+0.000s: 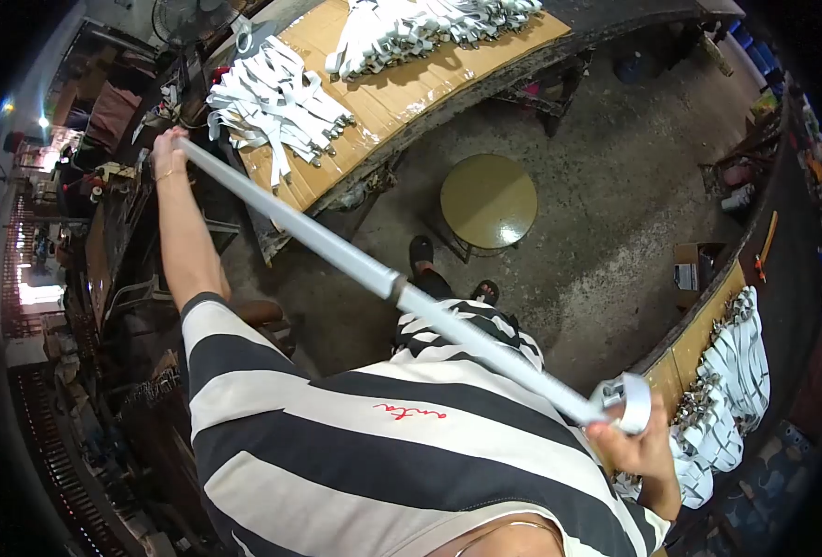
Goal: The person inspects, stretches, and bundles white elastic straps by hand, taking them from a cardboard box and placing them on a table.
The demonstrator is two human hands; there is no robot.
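A long white strap [309, 230] is stretched taut on a slant across my body, with a dark band around its middle. My left hand [169, 148], arm reached out to the upper left, is closed on its far end. The other end is gripped by my right hand [639, 446] at the lower right, close to my side. A loop of white strap [632, 405] stands up by the fingers there. Just right of my left hand lies a pile of white straps [267, 102] with metal ends.
Cardboard [392, 97] covers the curved bench ahead, bearing another strap pile [420, 32]. At the right, more white straps [731, 371] with metal fittings lie on a second bench, near an orange-handled tool [767, 246]. A round stool [489, 202] stands on the floor before my feet.
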